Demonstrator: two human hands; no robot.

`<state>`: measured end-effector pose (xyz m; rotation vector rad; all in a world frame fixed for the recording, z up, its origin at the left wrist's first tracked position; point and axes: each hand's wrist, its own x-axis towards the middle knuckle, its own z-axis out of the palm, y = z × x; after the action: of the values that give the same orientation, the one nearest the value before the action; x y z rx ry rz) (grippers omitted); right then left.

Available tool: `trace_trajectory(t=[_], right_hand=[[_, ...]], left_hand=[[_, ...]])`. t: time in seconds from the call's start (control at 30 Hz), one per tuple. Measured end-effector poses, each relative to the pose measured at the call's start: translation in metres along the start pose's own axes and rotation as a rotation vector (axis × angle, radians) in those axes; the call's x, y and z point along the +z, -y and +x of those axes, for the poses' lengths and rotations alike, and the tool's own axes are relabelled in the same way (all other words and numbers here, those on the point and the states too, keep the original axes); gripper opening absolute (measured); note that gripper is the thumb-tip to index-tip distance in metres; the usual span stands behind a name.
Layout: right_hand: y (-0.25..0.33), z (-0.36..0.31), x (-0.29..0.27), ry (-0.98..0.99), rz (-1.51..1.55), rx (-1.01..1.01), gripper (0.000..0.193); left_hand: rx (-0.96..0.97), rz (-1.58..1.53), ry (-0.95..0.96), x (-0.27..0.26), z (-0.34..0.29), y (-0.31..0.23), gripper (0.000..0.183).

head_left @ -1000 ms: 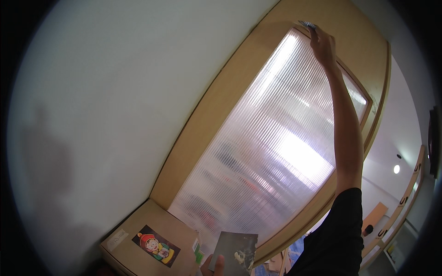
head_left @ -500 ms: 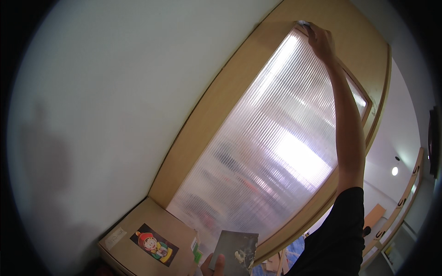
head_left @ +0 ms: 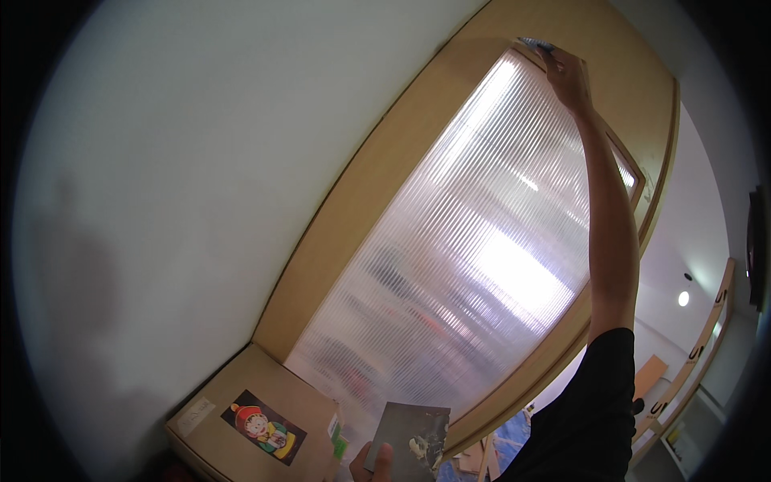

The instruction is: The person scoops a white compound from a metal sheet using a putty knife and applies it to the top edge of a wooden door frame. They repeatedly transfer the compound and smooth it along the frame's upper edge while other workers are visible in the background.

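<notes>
My right hand point(head_left: 569, 79) is raised high at the top of the view, its fingers closed on a putty knife point(head_left: 536, 43). The shiny bluish blade rests against or close to the wooden frame point(head_left: 482, 68), just above the top corner of the ribbed glass panel point(head_left: 450, 217). Low in the middle, my left hand point(head_left: 376, 464) grips a dark rectangular putty board point(head_left: 400, 430), thumb on its face. A pale, creamy smear of putty point(head_left: 423, 450) sits on the board's right side.
A cardboard box point(head_left: 217, 438) with a cartoon picture point(head_left: 267, 427) stands at the lower left, by the white wall point(head_left: 185, 185). Blue sheeting point(head_left: 510, 438) with boards on it shows below right. A wooden rail with dark hooks point(head_left: 695, 353) slants at the right.
My right hand has shifted slightly to the right, and more of the knife's blade shows. The left hand and board have stayed in place.
</notes>
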<state>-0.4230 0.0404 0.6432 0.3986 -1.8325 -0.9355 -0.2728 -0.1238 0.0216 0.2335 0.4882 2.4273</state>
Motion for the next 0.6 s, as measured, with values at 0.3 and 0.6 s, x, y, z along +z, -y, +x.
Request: trace_trajectory(t=[0.3,0.6], right_hand=[[0.007,-0.002,-0.001,-0.018,-0.126,-0.215,0.023],[0.003,-0.022,0.009,-0.076,-0.280,-0.370,0.038]], left_hand=[[0.017,-0.022,0.044,0.001,0.004,0.006,0.015],[0.020,0.013,0.045,-0.003,0.002,0.006,0.016]])
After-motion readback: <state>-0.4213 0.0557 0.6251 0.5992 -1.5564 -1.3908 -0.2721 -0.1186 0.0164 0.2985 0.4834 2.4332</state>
